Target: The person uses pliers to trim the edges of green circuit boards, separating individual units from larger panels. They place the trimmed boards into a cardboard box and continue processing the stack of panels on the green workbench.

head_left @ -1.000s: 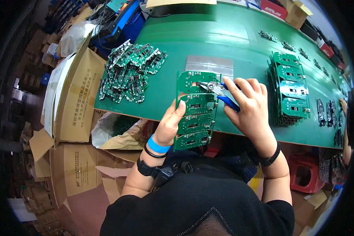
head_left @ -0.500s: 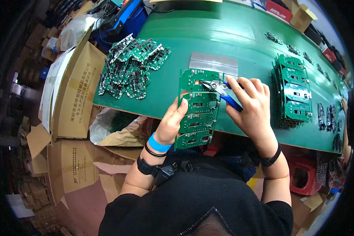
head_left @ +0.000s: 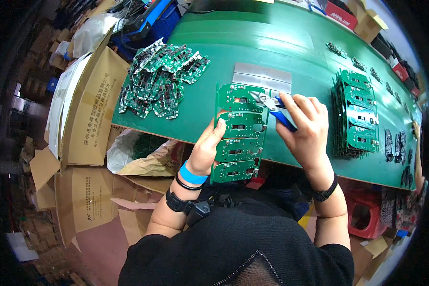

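My left hand (head_left: 209, 145) grips a green circuit board panel (head_left: 239, 145) by its left edge, thumb on top, over the table's near edge. Several joined boards make up the panel. In my right hand (head_left: 306, 126) are blue-handled cutting pliers (head_left: 282, 116). Their metal jaws reach the right side of the panel's topmost board and look parted; whether they touch it I cannot tell. Behind the panel a flat grey metal plate (head_left: 262, 76) lies on the green table (head_left: 214, 43).
A heap of separated boards (head_left: 164, 78) lies at the left of the table. To the right stands a stack of board panels (head_left: 355, 114), with black parts (head_left: 396, 145) beyond it. Open cardboard boxes (head_left: 93, 105) crowd the left edge. A red stool (head_left: 367, 214) stands below the table.
The pliers' jaws have moved right, from the slot in the topmost board towards its right edge. My left hand keeps its hold on the panel.
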A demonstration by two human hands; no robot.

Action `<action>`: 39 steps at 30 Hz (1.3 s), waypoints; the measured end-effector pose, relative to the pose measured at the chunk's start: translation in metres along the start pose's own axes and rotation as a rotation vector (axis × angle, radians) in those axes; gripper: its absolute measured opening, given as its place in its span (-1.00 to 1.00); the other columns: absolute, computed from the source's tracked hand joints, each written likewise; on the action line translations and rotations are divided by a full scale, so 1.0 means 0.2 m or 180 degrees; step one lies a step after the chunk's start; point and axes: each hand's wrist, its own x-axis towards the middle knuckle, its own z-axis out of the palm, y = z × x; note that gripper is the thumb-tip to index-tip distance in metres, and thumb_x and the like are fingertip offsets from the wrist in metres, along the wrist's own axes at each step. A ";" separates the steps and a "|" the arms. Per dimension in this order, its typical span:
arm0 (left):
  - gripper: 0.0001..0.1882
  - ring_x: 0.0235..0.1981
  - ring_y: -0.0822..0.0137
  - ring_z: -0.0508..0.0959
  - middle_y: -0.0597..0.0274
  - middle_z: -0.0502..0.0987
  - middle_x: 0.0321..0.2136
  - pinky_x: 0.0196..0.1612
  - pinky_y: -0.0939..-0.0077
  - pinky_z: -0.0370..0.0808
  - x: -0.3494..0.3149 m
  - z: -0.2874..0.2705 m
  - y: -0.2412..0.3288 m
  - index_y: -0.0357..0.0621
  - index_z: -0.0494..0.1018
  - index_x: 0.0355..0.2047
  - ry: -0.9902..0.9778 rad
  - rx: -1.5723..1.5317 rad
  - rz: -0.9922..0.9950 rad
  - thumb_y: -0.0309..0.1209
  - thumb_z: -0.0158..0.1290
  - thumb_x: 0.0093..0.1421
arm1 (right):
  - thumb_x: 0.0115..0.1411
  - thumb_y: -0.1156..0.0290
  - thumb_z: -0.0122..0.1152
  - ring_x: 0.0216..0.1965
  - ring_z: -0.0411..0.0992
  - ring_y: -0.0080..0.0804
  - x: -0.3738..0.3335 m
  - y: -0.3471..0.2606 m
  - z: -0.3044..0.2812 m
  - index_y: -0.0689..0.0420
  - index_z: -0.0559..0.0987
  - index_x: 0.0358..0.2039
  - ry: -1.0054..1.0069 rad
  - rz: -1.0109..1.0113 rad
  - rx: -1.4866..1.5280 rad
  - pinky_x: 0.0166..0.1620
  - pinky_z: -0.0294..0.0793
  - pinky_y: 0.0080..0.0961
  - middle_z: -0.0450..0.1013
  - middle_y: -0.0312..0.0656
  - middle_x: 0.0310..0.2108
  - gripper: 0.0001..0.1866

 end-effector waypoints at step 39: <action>-0.49 -0.12 0.24 0.49 0.04 0.38 -0.05 -0.10 0.32 0.51 0.02 -0.01 0.02 -0.22 0.13 0.11 0.0146 -0.0571 0.0101 -0.10 -0.43 0.33 | -0.27 0.31 0.31 -0.12 0.25 -0.25 -0.02 -0.13 -0.04 0.06 0.39 -0.04 -0.0667 -0.0125 -0.0058 -0.05 0.14 -0.27 0.31 -0.22 -0.20 -0.34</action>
